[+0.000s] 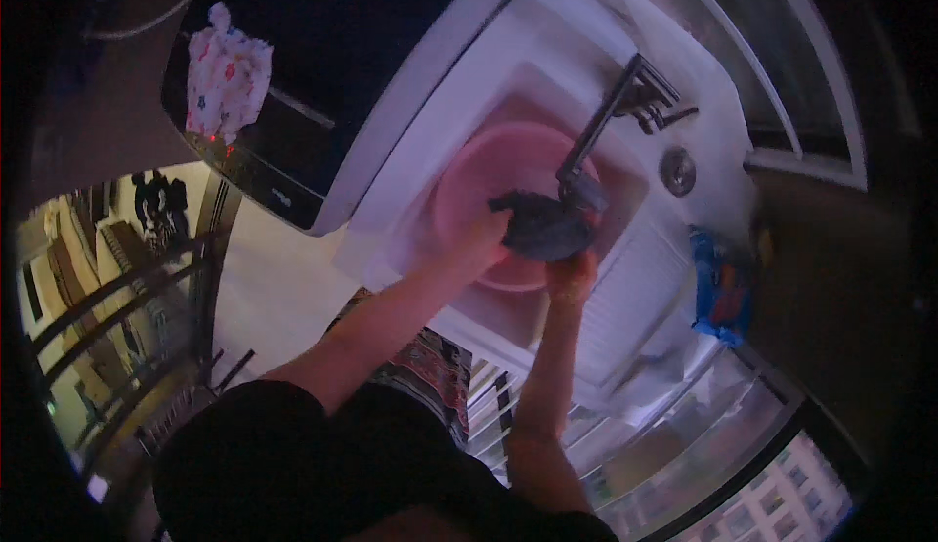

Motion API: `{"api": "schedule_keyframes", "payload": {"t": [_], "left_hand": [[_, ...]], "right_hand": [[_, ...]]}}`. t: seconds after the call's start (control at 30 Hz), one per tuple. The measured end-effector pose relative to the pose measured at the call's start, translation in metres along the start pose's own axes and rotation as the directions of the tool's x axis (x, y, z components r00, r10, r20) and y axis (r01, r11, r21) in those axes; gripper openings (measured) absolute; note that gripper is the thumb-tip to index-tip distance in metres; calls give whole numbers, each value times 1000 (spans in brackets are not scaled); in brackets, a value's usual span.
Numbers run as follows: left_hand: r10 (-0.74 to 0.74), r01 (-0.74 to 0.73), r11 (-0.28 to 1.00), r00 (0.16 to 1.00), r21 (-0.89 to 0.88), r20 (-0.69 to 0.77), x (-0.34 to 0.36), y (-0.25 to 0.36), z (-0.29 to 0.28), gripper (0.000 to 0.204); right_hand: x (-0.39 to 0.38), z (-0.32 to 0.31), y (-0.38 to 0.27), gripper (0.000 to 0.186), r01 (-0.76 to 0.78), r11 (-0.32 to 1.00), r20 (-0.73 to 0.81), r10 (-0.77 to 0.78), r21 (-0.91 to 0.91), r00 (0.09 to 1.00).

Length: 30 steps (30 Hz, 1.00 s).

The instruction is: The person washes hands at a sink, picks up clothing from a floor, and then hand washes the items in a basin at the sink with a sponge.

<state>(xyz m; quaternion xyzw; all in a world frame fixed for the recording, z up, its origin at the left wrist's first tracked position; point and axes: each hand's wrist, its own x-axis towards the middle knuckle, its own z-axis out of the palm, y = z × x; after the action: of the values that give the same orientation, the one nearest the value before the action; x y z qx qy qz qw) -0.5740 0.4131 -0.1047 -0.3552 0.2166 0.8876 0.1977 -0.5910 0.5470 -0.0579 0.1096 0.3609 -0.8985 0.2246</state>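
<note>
A bunched dark grey cloth (543, 229) is held over a round pink basin (467, 175), just below the faucet's spout. My left hand (485, 233) grips its left side, fingers closed on the fabric. From the lower right, my right hand (573, 274) is closed on the cloth's right end; the fabric hides part of its fingers. The basin stands in the bowl of a white sink (484, 315). Above it reaches a dark faucet (604, 122), its spout end close to the cloth. Whether water is running cannot be made out.
Left of the sink is a black-topped appliance (322, 43) with a white patterned cloth (230, 75) on it. A ribbed washboard surface (625, 293) adjoins the bowl on the right, with a blue package (721, 288) beyond. A round metal fitting (677, 171) sits behind.
</note>
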Motion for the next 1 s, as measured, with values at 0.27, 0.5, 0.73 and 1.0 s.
{"api": "schedule_keyframes", "payload": {"t": [0.27, 0.5, 0.73, 1.0], "left_hand": [[-364, 371, 908, 928, -196, 74, -64, 18, 59, 37], [159, -304, 404, 952, 863, 261, -48, 24, 30, 50], [247, -271, 11, 934, 963, 260, -30, -8, 0, 52], [327, -265, 913, 929, 310, -170, 13, 6, -49, 61]], "right_hand": [[34, -99, 17, 59, -123, 981, 112, 107, 147, 988], [65, -2, -3, 34, -219, 422, -127, 235, -880, 964], [41, 7, 4, 30, -333, 449, -305, 137, -829, 943], [-26, -66, -49, 15, 44, 199, 9, -175, -979, 984]]}}
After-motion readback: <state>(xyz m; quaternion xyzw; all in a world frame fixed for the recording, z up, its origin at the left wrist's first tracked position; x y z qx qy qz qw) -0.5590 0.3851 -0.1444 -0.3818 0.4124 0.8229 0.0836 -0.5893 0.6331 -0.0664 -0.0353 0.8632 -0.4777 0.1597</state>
